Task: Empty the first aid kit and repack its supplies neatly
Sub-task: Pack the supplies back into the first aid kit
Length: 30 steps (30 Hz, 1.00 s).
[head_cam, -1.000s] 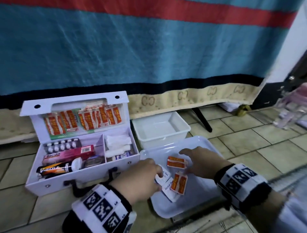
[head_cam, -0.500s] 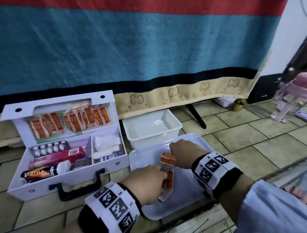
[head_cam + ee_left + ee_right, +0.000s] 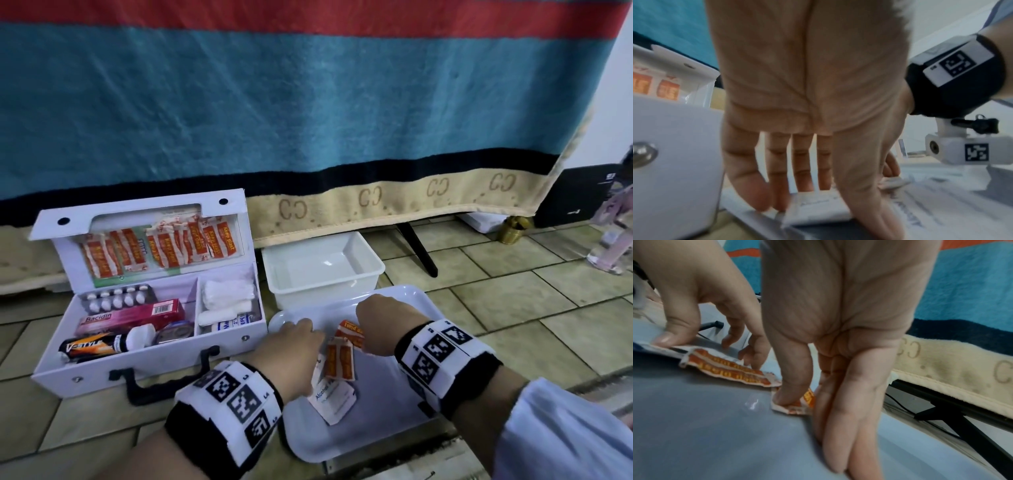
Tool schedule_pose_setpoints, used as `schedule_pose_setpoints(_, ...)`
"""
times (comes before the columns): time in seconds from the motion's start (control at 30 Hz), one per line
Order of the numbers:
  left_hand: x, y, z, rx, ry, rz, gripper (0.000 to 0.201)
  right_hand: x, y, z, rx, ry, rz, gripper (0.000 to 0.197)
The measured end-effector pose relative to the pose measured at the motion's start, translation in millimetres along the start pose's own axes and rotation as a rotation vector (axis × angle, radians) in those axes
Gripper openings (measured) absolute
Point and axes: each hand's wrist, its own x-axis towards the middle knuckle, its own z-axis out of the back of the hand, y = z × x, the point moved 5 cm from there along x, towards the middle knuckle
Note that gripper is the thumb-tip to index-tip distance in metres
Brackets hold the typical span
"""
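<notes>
Tiled floor (image 3: 513,308), w/ a striped blanket (image 3: 308,102) hanging at the back. Nearest: white tray (image 3: 387,421) on the floor, both hands over it. Left hand (image 3: 291,346) sits at the tray's left edge, fingers (image 3: 758,191) fairly straight & pointing down, tips pressing on a white alcohol-pad sachet (image 3: 334,399) near the tray's middle; thumb rests on the small pile too. Not curled round anything. Right hand (image 3: 380,329) is just beside it, toward the tray's far edge, fingers long & together w/ tips on the tray, thumb (image 3: 795,381) pressing down an orange plaster packet (image 3: 351,334). Whether it actually pinches that packet – can't tell. Second orange plaster packet (image 3: 339,358) lies between the hands, overlapping the sachet.

Left of the tray, touching or nearly touching its left edge: first aid kit (image 3: 147,363), white case, lid up, black handle toward the person. Left compartment: dark tube (image 3: 92,346) at the front, pink Bacidin box (image 3: 133,317) behind it, pill blister (image 3: 116,298) at the back. Right compartment: white gauze rolls (image 3: 227,294). More orange plaster strips (image 3: 161,250) tucked in the lid.

Behind the tray's far edge: white plastic tub (image 3: 322,267), then the blanket's beige hem.
</notes>
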Motion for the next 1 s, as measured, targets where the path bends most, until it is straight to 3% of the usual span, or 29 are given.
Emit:
schedule_pose_setpoints(0.2, 6, 3, 6, 0.033, 0.064, 0.056, 0.060, 0, 1, -2, -0.014, -0.004, 0.020, 0.012)
schedule_pose_setpoints(0.3, 5, 6, 11, 0.003, 0.065, 0.067, 0.044, -3, 2, -2, -0.003, 0.005, 0.027, 0.015)
schedule_pose_setpoints(0.4, -5, 12, 27, -0.096, -0.066, 0.036, 0.027, -10, -4, 10, 0.035, 0.020, -0.023, 0.021)
schedule_pose_setpoints(0.5, -23, 33, 48, -0.373, -0.295, 0.077, 0.017, -21, -7, 44, 0.252, -0.092, -0.043, 0.033)
schedule_pose_setpoints(0.63, -54, 66, 69, -0.587, -0.545, 0.184, 0.021, -28, 37, 83, 0.680, -0.149, 0.206, 0.038)
schedule_pose_setpoints(0.73, -63, 91, 78, -0.692, -0.568, 0.216, 0.032, -14, 75, 90, 0.897, -0.184, 0.283, 0.019)
schedule_pose_setpoints(1.0, -72, 165, 104, -0.671, -0.633, 0.227, 0.034, 27, 131, 117, 1.126, -0.265, 0.354, 0.016)
